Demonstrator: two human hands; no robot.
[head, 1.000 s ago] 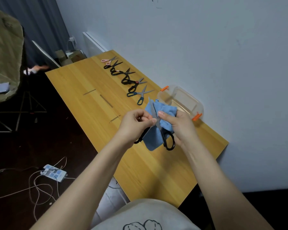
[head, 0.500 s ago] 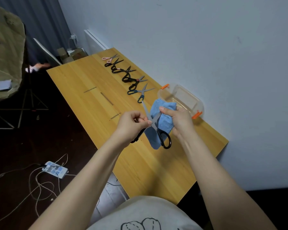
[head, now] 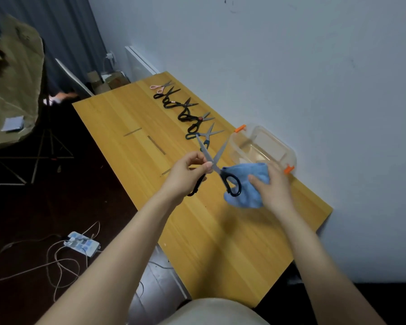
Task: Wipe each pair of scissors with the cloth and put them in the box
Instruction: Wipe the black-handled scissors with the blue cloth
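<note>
Status:

- Left hand (head: 185,175): fingers (head: 208,165) pinch the held scissors (head: 221,174) right at the pivot. One black handle loop sticks out below the hand toward 7 o'clock.
- Held scissors: in the air over the counter (head: 197,231), not resting on it. Blades spread wide in a V, tips pointing to 11 and 1 o'clock. Second handle loop points to 4 o'clock and sits in front of the cloth (head: 246,188). Can't tell if loop and cloth actually touch. Blades themselves are clear of the cloth.
- Right hand (head: 273,187): fingers curled round the bunched blue cloth, thumb across its front. It is at 3 o'clock from the left hand, close by.
- Box (head: 291,156): clear plastic, orange latches, lid off, on the counter at 1 o'clock from the hands, against the wall (head: 291,66). No scissors visible in it.
- Row of scissors (head: 188,117): lying on the counter, running from just past the held blade tips out toward 11 o'clock, along the wall edge. Nearest is a blue-handled pair (head: 206,140), then black-handled ones overlapping each other, with a pink pair (head: 158,87) at the far end.
- Off-counter: power strip (head: 82,243) with loose cables on the floor (head: 21,207), at 8 o'clock from the hands.
</note>
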